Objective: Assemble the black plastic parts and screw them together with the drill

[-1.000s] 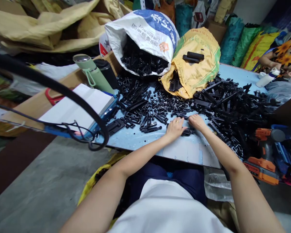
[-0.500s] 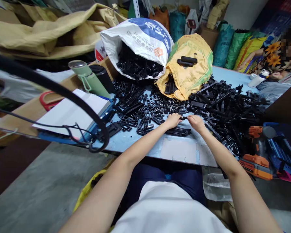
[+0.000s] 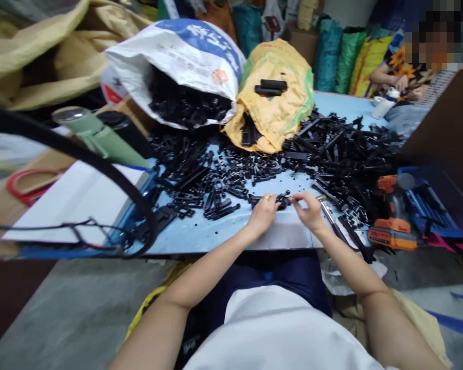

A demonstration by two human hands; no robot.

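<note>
My left hand (image 3: pixel 265 211) is closed at the near side of the blue table (image 3: pixel 216 232), its fingers on a small black plastic part (image 3: pixel 283 200). Thumb and fingers of my right hand (image 3: pixel 308 209) are pinched together at the right end of that part; whatever they grip is too small to make out. Close by on the right lies a slim tool with a metal shaft (image 3: pixel 329 215), beside a long black piece (image 3: pixel 353 236). Beyond my hands are loose small black parts and screws (image 3: pixel 247 167).
Black parts spill from a white sack (image 3: pixel 185 46) and a yellow sack (image 3: pixel 280 115). An orange cordless drill (image 3: pixel 393 226) stands right, near a blue basket (image 3: pixel 434 205). A black cable arm (image 3: pixel 111 162) crosses at left before white paper (image 3: pixel 81 205). Another person (image 3: pixel 405 72) sits back right.
My hands have come closer to the table's front edge and changed their hold on the black part. The slim tool now shows beside my right hand. The view has turned slightly.
</note>
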